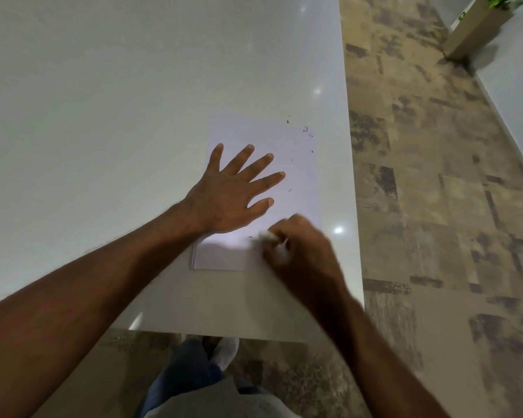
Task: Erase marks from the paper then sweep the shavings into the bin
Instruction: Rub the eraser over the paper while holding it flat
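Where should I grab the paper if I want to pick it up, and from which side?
Probably the far right corner of the paper, coming in from the table's right edge. The paper lies flat on the table, the left hand presses flat on its middle, and the right hand rubs a blurred white eraser near the bottom. That far corner is uncovered, with only a few shavings on it.

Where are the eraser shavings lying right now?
In the head view, most shavings lie at the paper's far right corner, beyond the flat left hand, near the table's right edge.
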Motion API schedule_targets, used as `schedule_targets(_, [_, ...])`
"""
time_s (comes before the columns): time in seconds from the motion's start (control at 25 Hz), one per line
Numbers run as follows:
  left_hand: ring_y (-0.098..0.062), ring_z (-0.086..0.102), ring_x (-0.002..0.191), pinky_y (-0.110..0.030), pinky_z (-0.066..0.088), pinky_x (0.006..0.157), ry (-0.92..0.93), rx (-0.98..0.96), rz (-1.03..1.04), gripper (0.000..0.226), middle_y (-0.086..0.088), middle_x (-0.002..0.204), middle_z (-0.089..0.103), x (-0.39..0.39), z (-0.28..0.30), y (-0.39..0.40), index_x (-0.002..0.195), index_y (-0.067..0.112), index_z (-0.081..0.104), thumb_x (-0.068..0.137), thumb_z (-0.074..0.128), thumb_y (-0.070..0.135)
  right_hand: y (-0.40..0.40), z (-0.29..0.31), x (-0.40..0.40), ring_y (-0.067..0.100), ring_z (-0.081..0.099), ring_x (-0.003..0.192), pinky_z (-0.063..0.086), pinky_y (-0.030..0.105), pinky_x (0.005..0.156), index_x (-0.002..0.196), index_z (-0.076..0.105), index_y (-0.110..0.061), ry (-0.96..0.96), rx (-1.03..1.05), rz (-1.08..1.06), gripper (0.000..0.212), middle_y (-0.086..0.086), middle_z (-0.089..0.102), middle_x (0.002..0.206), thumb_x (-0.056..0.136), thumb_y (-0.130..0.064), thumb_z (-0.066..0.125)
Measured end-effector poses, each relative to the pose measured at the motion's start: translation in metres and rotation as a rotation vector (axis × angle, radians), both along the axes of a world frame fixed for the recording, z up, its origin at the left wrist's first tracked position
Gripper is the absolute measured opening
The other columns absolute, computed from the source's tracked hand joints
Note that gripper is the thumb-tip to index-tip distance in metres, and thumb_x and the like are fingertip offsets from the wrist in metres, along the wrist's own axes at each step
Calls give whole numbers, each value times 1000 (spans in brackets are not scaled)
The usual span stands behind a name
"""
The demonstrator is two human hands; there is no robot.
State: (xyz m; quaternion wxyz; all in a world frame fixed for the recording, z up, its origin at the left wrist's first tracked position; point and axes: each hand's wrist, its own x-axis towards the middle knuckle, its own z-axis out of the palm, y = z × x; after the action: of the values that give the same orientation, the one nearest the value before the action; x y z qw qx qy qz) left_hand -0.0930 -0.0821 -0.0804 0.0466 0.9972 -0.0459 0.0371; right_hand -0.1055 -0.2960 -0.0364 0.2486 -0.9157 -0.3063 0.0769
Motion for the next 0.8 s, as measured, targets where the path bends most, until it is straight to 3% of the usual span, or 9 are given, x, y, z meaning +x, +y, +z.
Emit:
schedule_targets(0.08, [-26,-2,157,-68,3,118,3,3,-5,60,9,170,0,-1,-1,0,158,48,3,100,6,65,0,-2,1,8,53,74,39,19,65,83,69,-23,56,3,76,18,-7,62,86,97,-35,70])
schedule_targets(0.16, [-27,1,157,-68,5,117,-13,6,-13,61,8,170,3,0,0,0,158,47,5,100,5,64,2,5,51,6,56,76,43,23,67,83,71,-24,-37,70,-167,23,-10,66,85,101,-38,64])
schedule_targets(0.24, [-27,2,157,-68,7,117,-20,16,-13,60,7,170,5,0,0,1,159,46,6,101,7,64,4,9,62,6,57,76,46,24,68,86,71,-23,-83,101,-240,21,-9,67,86,102,-35,64])
schedule_targets(0.4, [-27,5,157,-68,7,117,-32,30,-7,61,6,170,8,-1,-2,1,159,45,10,101,7,63,0,-7,1,8,52,75,39,18,65,85,69,-21,-2,19,94,14,-6,62,86,95,-29,73])
schedule_targets(0.56, [-27,2,157,-68,6,118,-21,15,-16,62,6,170,5,0,1,0,159,45,7,100,2,65,10,9,67,7,57,76,39,20,66,81,67,-25,-65,109,-256,22,-10,65,84,101,-34,64])
schedule_targets(0.64, [-27,3,157,-68,5,118,-26,11,-15,62,6,170,7,-1,2,1,159,45,8,100,1,65,14,4,36,9,54,73,39,22,65,84,67,-20,-82,74,-178,17,-4,63,86,99,-29,68])
schedule_targets(0.72, [-27,2,157,-68,5,118,-16,17,-21,62,6,170,6,-2,2,0,159,46,7,100,2,64,7,-6,-4,10,54,74,43,23,65,87,70,-18,-12,9,48,15,-3,63,87,97,-29,71])
schedule_targets(0.8, [-27,4,157,-68,6,117,-16,15,-29,61,6,170,7,-2,2,0,159,45,8,100,2,64,2,-2,26,8,53,75,42,26,66,88,71,-21,-22,32,-28,18,-6,63,88,100,-33,68])
